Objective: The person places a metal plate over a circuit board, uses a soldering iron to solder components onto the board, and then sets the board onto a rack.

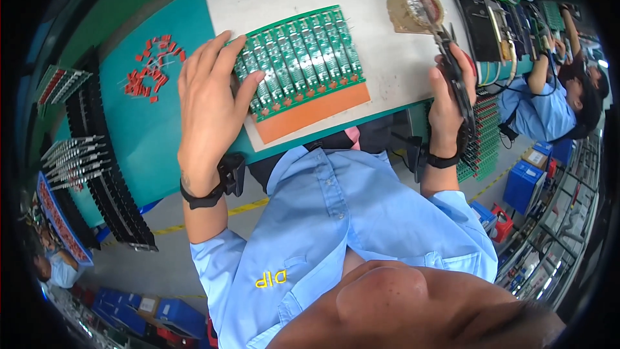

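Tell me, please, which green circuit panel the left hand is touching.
The panel bordering the orange strip; only this one lies partly under the left hand.

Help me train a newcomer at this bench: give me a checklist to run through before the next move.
1. Left hand on the green circuit-board panel: ok, at its left edge.
2. Dark hand tool held: ok, in the right hand.
3. Tool clear of the panel: ok, its tip is by the tan round container, to the panel's right.
4. Loose red components away from the panel: ok, on the teal surface left of the left hand.
5. Orange sheet fully under the panel: cannot tell, only a near strip shows.
6. Panel joints sound: cannot tell, too small.
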`<state>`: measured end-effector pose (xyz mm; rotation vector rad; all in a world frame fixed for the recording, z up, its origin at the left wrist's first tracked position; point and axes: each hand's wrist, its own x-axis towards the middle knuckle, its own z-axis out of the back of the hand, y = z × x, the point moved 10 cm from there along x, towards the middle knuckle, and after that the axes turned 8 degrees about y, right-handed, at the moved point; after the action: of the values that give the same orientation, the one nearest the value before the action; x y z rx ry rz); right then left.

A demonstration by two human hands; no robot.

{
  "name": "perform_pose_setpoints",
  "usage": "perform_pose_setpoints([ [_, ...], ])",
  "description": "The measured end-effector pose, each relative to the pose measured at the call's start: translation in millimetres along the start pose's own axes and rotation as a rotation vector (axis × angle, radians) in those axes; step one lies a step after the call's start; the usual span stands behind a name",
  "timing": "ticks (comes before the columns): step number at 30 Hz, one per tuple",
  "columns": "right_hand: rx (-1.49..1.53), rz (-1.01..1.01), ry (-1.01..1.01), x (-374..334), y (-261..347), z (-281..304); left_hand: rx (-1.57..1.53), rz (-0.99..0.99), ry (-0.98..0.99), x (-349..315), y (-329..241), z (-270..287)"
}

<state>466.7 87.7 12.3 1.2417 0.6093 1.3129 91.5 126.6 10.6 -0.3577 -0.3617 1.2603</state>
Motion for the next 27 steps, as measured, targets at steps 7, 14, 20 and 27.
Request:
perform_pose_setpoints([
  [7, 0.151, 0.257, 0.7, -13.5, 59.7, -106.9, -0.041, 0.013, -0.013, -4.0, 5.5, 0.1],
  [14, 0.09, 0.343, 0.825, -18.2, 73.2, -156.4, 0.02, 0.013, -0.025, -6.9, 2.3, 3.3],
  [20, 0.065, 0.327, 0.83, -16.8, 68.0, -160.3, -0.009, 0.015, -0.024, -6.5, 3.9, 1.7],
  [27, 0.058, 0.293, 0.867, -13.7, 68.5, -163.3, -0.009, 0.016, -0.024, -6.2, 3.9, 2.7],
])
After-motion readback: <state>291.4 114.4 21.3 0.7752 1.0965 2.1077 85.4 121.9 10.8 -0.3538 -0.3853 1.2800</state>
